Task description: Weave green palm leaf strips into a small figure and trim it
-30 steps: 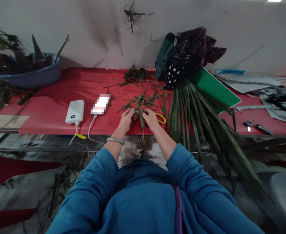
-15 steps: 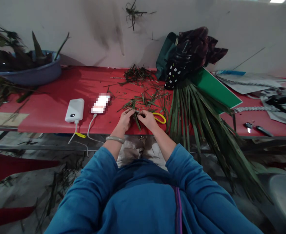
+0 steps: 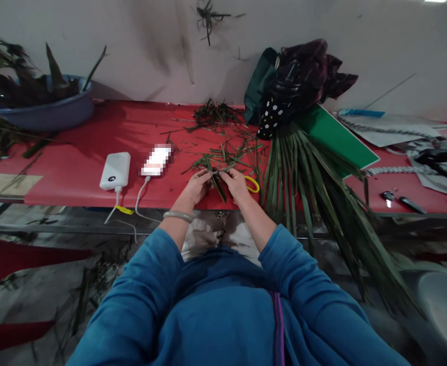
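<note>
Near the front edge of the red table, my left hand (image 3: pixel 198 187) and my right hand (image 3: pixel 235 184) meet, their fingers closed on green palm leaf strips (image 3: pixel 219 188). One strip hangs down between the hands toward my lap; another sticks out above the right fingers. How the strips cross at the fingertips is too small to make out. Yellow-handled scissors (image 3: pixel 253 184), mostly hidden, lie just beyond my right hand. Cut leaf scraps (image 3: pixel 229 152) are scattered right behind my hands.
A large palm leaf (image 3: pixel 295 173) spreads over the table edge at right, below a dark bag (image 3: pixel 303 76) and a green board (image 3: pixel 341 137). At left are a power bank (image 3: pixel 116 170), a cabled phone (image 3: pixel 156 160) and a blue basin (image 3: pixel 52 114) of leaves.
The hanging strip has swung slightly right, and a strip now shows above my right fingers. My right hand has turned and shifted a little to the right. The view has moved slightly.
</note>
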### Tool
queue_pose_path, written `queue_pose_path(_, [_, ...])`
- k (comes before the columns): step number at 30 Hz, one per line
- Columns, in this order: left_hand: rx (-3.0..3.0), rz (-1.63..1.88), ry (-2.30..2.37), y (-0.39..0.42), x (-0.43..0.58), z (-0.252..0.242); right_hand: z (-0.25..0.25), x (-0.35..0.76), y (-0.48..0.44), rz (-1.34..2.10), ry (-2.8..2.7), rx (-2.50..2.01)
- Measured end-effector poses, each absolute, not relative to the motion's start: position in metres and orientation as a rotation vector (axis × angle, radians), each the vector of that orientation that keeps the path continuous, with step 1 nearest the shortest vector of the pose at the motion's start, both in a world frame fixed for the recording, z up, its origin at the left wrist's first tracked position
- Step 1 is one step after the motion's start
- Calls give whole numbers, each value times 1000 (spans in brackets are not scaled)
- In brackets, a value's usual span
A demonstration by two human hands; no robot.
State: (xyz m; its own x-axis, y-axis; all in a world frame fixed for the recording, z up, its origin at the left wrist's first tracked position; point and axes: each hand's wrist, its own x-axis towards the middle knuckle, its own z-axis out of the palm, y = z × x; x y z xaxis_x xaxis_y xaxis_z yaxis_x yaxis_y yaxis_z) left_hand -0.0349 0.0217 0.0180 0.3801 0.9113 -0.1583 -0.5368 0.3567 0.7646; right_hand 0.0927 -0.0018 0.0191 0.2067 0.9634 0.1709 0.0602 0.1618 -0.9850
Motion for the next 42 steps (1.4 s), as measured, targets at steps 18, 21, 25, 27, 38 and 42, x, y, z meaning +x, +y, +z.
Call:
queue_pose_path(18, [797,989,604,24,-36,15,0,98,12,801,-1219,-1240])
queue_pose_path(21, [790,971,617,23,-36,17,-1,98,13,769,-1238,-1261])
queue_pose_path(25, [784,966,618,21,-36,21,-1,98,14,759,-1249,-1286])
queue_pose_path(27, [787,965,608,20,-36,21,0,98,14,765,-1254,-1271])
queue_pose_path(38, [874,976,593,21,-37,18,-6,99,18,690,-1294,-1324])
queue_pose_path(42, [875,969,594,21,-37,18,-5,100,17,646,-1294,-1350])
